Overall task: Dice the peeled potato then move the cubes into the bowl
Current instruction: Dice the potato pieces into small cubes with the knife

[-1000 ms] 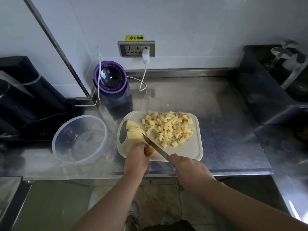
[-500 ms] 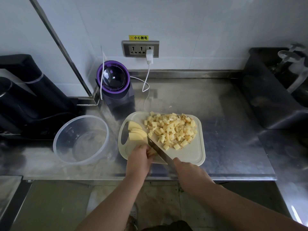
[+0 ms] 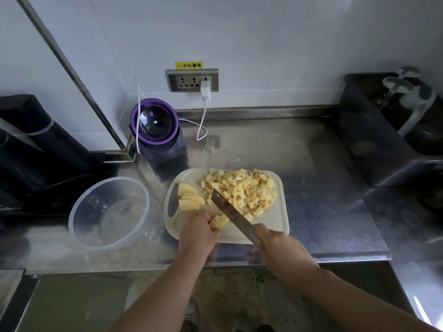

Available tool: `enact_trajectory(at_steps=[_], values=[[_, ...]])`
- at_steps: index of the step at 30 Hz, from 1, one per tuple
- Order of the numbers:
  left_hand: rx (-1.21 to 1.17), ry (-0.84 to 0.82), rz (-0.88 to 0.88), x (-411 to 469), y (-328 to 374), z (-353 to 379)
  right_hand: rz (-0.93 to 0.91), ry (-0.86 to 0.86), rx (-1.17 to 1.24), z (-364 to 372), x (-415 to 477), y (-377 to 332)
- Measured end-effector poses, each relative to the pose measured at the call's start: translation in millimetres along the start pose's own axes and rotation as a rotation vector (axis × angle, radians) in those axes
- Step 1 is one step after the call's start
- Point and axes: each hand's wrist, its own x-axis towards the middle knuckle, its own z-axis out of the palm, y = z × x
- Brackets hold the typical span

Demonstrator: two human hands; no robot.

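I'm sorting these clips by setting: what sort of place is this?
Likely a commercial-style kitchen prep area: a long stainless steel counter, a cream plastic cutting board piled with yellow diced potato cubes, and a clear round plastic bowl beside it.

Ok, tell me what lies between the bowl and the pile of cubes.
In the head view: a strip of bare counter, then the handle end of the board, with uncut potato slices lying on it.
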Motion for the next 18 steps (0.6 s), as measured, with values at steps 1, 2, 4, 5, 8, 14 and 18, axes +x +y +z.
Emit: enact_trajectory(at_steps=[1,2,4,5,8,14,18], values=[[0.000,0.006,-0.008,0.1,1.8,-0.1,0.002,0.000,0.002,0.7,0.7,0.3],[-0.004,0.011,-0.013,0.4,2.9,0.2,0.002,-0.002,0.003,1.3,1.6,0.7],[-0.016,0.016,-0.015,0.1,3.0,0.6,0.007,-0.007,0.001,2.1,3.6,1.6],[-0.021,0.015,-0.011,-0.4,2.3,0.8,0.011,-0.008,-0.002,2.7,4.0,1.7],[-0.023,0.020,0.017,-1.8,-0.7,0.9,0.007,-0.008,-0.009,5.8,2.7,0.5],[0.016,0.037,0.034,-2.6,-2.6,1.9,-0.020,0.005,-0.005,10.2,-1.3,-4.6],[0.081,0.027,0.048,-0.5,-0.5,1.4,-0.013,-0.003,-0.004,10.0,-1.3,-5.9]])
